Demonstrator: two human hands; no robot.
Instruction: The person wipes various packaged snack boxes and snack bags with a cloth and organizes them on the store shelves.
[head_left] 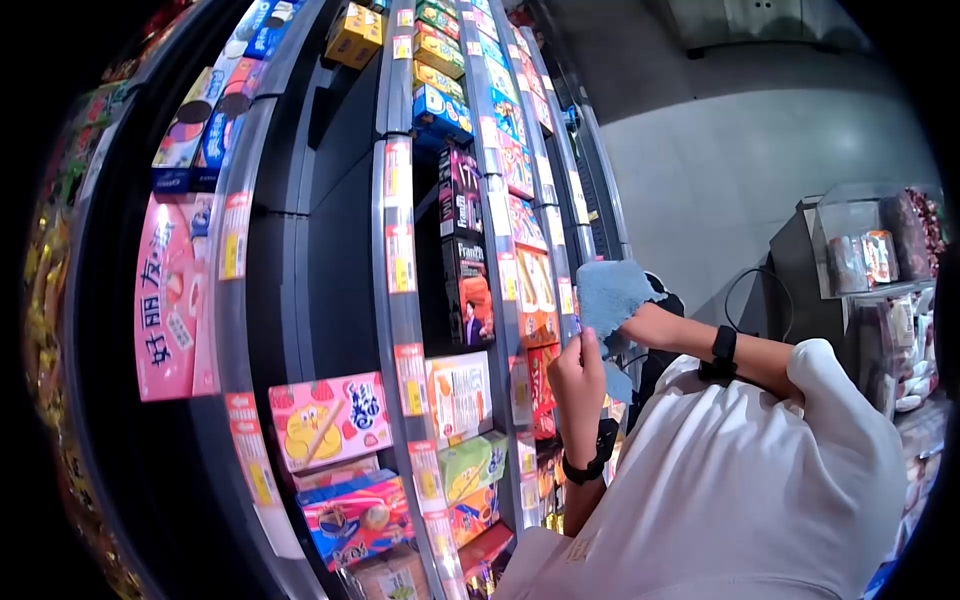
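Observation:
A grey-blue cloth point(617, 298) with a ragged edge is stretched out in front of my body, beside the shelf fronts. My left hand point(577, 385), thumb up and fingers curled, is closed on its near edge. Another bit of the cloth shows just right of those fingers. At the cloth's right edge, my right hand point(648, 325) grips it, its fingers mostly hidden behind the cloth. Both wrists wear black bands.
Shelves at left hold a pink box point(172, 295), a pink snack box point(330, 420), a blue-red box point(358, 518) and black boxes point(467, 290). Price labels line the shelf edges. At right, a display stand point(795, 245) carries packaged goods above the grey floor point(690, 180).

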